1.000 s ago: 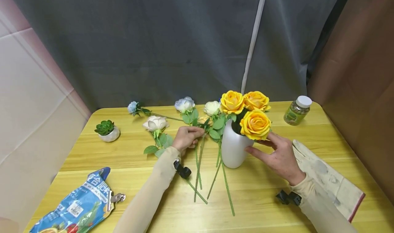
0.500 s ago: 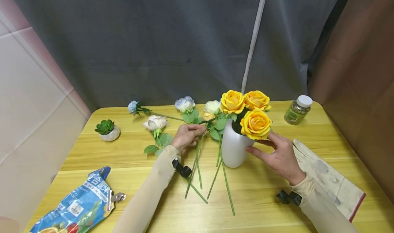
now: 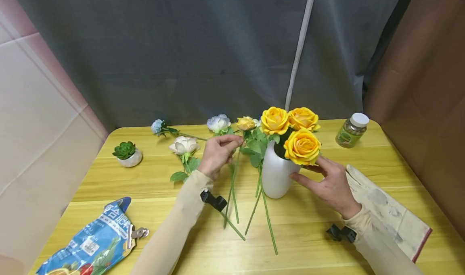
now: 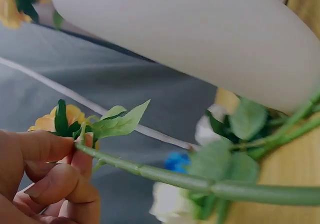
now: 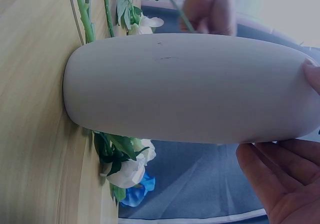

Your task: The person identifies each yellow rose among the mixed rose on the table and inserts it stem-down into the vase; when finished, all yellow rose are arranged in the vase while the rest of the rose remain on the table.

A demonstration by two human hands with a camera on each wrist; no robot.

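Head view: left hand [image 3: 217, 155] pinching rose stem [image 3: 230, 186].

small succulent in white pot [image 3: 125, 154], near table's left edge | blue snack bag with metal clip [image 3: 92, 242], front-left corner | white-capped jar [image 3: 351, 130], back-right corner | soiled cloth [image 3: 388, 210], right edge | grey curtain [image 3: 181, 53], behind table's back edge

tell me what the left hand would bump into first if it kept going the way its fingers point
Probably the leaves and yellow roses at the mouth of the white vase. The left hand, pinching a small yellow rose stem, points right toward them, though depth is unclear.
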